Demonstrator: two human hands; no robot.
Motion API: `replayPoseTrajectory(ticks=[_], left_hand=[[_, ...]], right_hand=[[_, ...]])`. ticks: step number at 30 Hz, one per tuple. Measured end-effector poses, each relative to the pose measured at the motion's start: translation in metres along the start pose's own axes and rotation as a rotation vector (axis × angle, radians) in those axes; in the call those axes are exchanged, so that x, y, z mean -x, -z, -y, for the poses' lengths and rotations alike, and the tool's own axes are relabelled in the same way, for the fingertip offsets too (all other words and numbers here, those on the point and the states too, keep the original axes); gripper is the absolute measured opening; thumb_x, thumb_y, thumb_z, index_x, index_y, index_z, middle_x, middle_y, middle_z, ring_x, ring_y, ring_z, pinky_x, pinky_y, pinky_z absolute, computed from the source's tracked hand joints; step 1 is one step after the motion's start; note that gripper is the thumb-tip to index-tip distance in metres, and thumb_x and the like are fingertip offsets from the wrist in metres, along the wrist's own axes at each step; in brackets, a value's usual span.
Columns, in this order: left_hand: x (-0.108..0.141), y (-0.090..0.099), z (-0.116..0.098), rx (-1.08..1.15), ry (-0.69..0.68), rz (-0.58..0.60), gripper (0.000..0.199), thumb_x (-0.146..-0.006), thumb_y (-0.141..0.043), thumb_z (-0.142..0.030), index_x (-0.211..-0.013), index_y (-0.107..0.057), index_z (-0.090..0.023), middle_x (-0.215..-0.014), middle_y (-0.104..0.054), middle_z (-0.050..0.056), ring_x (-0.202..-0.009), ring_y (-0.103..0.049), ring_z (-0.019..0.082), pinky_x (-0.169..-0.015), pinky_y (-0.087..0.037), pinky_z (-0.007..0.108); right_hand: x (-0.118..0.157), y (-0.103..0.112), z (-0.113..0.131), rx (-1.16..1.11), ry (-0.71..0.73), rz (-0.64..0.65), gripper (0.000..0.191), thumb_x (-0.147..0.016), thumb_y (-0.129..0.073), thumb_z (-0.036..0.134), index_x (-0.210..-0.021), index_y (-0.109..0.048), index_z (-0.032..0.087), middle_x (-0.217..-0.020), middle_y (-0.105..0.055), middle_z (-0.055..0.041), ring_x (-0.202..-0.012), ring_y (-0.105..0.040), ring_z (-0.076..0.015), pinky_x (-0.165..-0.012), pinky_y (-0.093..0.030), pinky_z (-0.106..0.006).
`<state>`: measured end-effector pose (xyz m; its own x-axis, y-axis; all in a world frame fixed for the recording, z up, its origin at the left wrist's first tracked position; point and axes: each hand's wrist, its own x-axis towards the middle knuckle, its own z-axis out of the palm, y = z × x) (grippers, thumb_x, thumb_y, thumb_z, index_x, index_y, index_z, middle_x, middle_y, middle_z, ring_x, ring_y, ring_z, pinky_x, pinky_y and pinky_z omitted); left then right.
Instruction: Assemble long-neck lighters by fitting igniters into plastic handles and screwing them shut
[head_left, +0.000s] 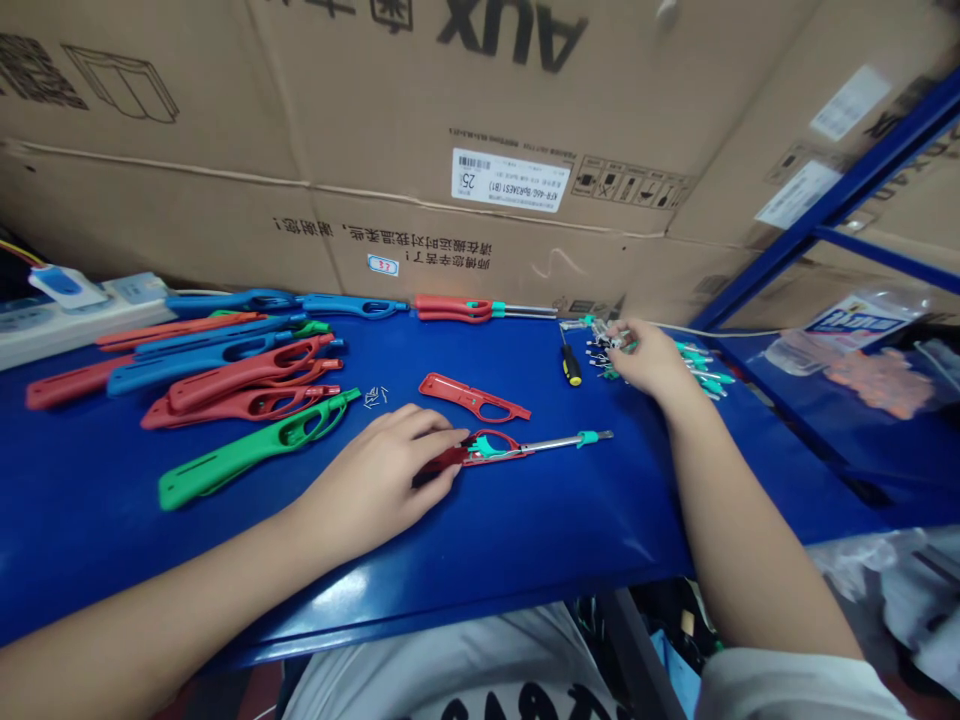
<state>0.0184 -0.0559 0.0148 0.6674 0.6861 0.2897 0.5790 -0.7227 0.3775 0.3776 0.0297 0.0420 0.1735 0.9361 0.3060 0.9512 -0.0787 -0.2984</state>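
Note:
My left hand [382,465] grips the handle end of an opened red long-nosed lighter [495,448]. Its teal trigger and wires show, and a metal tube with a teal piece near its tip points right. Behind it lies a loose red casing half [474,396]. Over at the right, my right hand [646,352] has its fingers closed at a pile of small teal-and-clear parts with metal ends [701,370]; what is between the fingertips is hidden. A black-and-yellow screwdriver [571,366] lies just left of that pile.
Red, blue and green lighter casings [259,445] lie in a group on the left. Small screws [375,397] sit beside them. An assembled red lighter [454,309] rests along the cardboard wall [375,110]. A white power strip [82,325] and a blue frame post [832,205] flank the blue table [480,540].

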Motion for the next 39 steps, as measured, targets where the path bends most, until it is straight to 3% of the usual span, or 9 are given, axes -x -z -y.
replayPoseTrajectory(ticks=[3,7,11,15,20,26,34,39], left_hand=[[0.0,0.001,-0.002,0.027,0.003,-0.065,0.035,-0.096,-0.056,-0.025,-0.129,-0.065,-0.02,-0.118,-0.066,0.01,-0.105,-0.061,0.025,-0.093,-0.053,0.043],[-0.001,0.003,-0.005,0.085,0.061,-0.17,0.043,-0.098,-0.057,-0.029,-0.139,-0.055,-0.019,-0.132,-0.061,0.01,-0.118,-0.059,0.024,-0.102,-0.051,0.042],[-0.001,0.005,-0.006,0.192,0.048,-0.191,0.046,-0.097,-0.061,-0.033,-0.14,-0.052,-0.022,-0.137,-0.06,0.008,-0.126,-0.056,0.023,-0.108,-0.047,0.04],[-0.001,0.006,-0.007,0.374,-0.006,-0.105,0.038,-0.099,-0.059,-0.031,-0.136,-0.057,-0.024,-0.123,-0.068,0.006,-0.111,-0.064,0.02,-0.096,-0.053,0.034],[-0.004,0.009,-0.009,0.473,0.009,-0.083,0.023,-0.101,-0.053,-0.024,-0.113,-0.072,-0.021,-0.096,-0.073,0.003,-0.086,-0.068,0.015,-0.078,-0.054,0.027],[-0.007,0.013,-0.012,0.592,0.115,-0.101,0.02,-0.098,-0.059,-0.025,-0.103,-0.078,-0.023,-0.096,-0.075,0.004,-0.085,-0.069,0.017,-0.078,-0.055,0.028],[-0.008,0.011,-0.013,0.632,0.14,-0.078,0.02,-0.097,-0.059,-0.026,-0.094,-0.077,-0.02,-0.092,-0.075,0.003,-0.084,-0.068,0.016,-0.075,-0.053,0.027],[-0.007,0.007,-0.013,0.712,0.258,-0.113,0.017,-0.093,-0.064,-0.031,-0.099,-0.073,-0.018,-0.095,-0.075,0.004,-0.083,-0.069,0.017,-0.075,-0.056,0.029]], right_hand=[[0.014,0.003,0.027,-0.244,0.079,0.003,0.019,-0.085,-0.056,0.025,-0.099,-0.067,0.02,-0.087,-0.07,-0.0064,-0.069,-0.06,-0.0191,-0.069,-0.05,-0.033],[0.049,0.0,0.07,-0.585,0.401,0.14,0.017,-0.094,-0.057,0.034,-0.101,-0.065,0.022,-0.095,-0.071,-0.0051,-0.074,-0.062,-0.0172,-0.069,-0.05,-0.03],[0.081,-0.006,0.102,-0.592,0.765,0.268,0.015,-0.098,-0.055,0.026,-0.107,-0.066,0.023,-0.102,-0.073,-0.0054,-0.086,-0.066,-0.0171,-0.077,-0.052,-0.031],[0.098,-0.012,0.113,-0.572,1.013,0.29,0.019,-0.099,-0.052,0.019,-0.114,-0.063,0.024,-0.107,-0.075,-0.0062,-0.099,-0.068,-0.0189,-0.087,-0.054,-0.035],[0.105,-0.012,0.111,-0.728,0.932,0.326,0.033,-0.094,-0.058,0.02,-0.127,-0.055,0.025,-0.113,-0.072,-0.0068,-0.097,-0.069,-0.0178,-0.084,-0.056,-0.033],[0.101,-0.013,0.11,-0.879,0.824,0.333,0.021,-0.098,-0.053,0.019,-0.117,-0.063,0.024,-0.106,-0.074,-0.0043,-0.093,-0.069,-0.0147,-0.083,-0.055,-0.029],[0.097,-0.017,0.11,-0.856,0.901,0.348,0.029,-0.101,-0.048,0.016,-0.124,-0.063,0.024,-0.115,-0.073,-0.0056,-0.106,-0.066,-0.0157,-0.094,-0.052,-0.032],[0.093,-0.019,0.105,-0.846,0.692,0.33,0.03,-0.104,-0.042,0.027,-0.129,-0.058,0.025,-0.108,-0.07,-0.0067,-0.097,-0.067,-0.0172,-0.086,-0.054,-0.034]])
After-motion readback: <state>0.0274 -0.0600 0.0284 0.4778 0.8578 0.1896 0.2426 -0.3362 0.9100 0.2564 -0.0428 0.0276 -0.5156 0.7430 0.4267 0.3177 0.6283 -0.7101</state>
